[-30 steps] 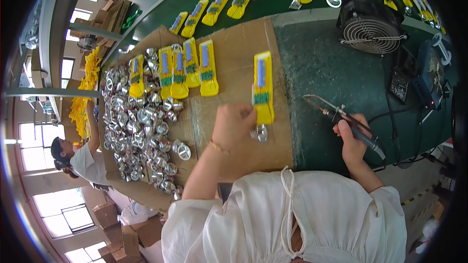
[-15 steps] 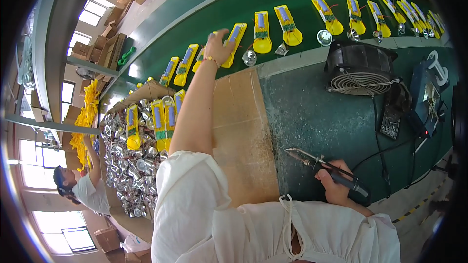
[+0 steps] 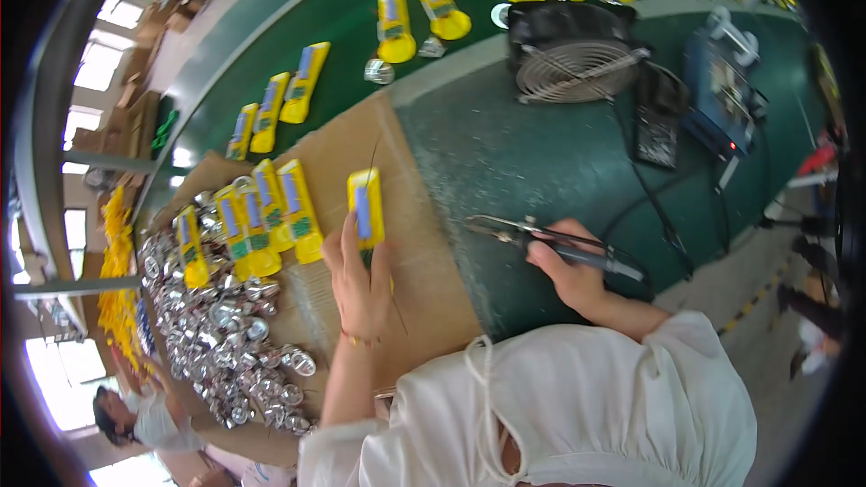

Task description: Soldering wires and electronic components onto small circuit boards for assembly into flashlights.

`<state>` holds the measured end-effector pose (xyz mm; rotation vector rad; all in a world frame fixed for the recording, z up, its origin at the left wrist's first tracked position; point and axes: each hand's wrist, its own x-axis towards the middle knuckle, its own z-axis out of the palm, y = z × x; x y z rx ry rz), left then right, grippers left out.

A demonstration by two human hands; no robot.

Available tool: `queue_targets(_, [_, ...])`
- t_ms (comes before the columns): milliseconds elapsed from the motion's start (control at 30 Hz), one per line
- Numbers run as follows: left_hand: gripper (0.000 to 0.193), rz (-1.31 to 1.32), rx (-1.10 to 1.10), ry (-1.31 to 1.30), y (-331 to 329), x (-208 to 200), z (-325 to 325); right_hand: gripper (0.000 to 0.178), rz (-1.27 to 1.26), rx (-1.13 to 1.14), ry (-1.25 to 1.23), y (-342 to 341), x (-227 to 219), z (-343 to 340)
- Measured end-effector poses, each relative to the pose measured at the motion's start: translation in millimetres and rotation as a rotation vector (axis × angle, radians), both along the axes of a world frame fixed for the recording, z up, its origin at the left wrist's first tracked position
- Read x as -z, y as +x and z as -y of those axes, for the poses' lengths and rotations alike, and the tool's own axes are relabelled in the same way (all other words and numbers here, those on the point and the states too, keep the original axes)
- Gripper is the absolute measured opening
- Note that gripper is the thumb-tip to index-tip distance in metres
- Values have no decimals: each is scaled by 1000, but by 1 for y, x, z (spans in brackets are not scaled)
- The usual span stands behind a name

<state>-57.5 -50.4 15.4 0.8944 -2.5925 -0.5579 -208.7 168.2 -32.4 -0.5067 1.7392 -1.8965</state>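
Observation:
My left hand (image 3: 359,284) is over the cardboard sheet, its fingers closed around the lower part of a yellow plastic housing (image 3: 376,188). That housing carries a blue-violet cell, and a thin dark wire sticks up beside it. The hand hides much of its lower end. In my right hand (image 3: 575,278) is a soldering iron (image 3: 577,252) with a thin feed tube along it; its tip points left over the green bench. Left of my left hand, several similar housings (image 3: 293,203) with green circuit boards lie beside and on a heap of shiny reflectors (image 3: 239,329).
More yellow housings (image 3: 394,32) line the green belt (image 3: 347,22) at the back. A black fan (image 3: 577,54) stands at the back right, near a blue soldering station (image 3: 713,95) with cables. The cardboard (image 3: 433,289) covers the bench's left part. At far left another person (image 3: 162,415) handles yellow pieces.
My left hand has come back from the belt to the cardboard with a yellow housing. My right hand still holds the soldering iron. The whole view has shifted.

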Motion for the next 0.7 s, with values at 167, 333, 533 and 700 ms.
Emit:
queue_targets(167, [56,-89,-257,173,40,10,-51,12,-10,-18,-93,4,0,5])
queue_targets(333, [74,151,-624,-552,117,-5,-21,15,-15,56,-50,13,-2,-7])
queue_targets(533, [71,169,-448,-318,150,21,-25,13,-141,48,-15,20,-6,-7])
queue_targets(700, [65,-30,-336,-476,148,4,-37,17,-123,-13,-72,20,-5,-9])
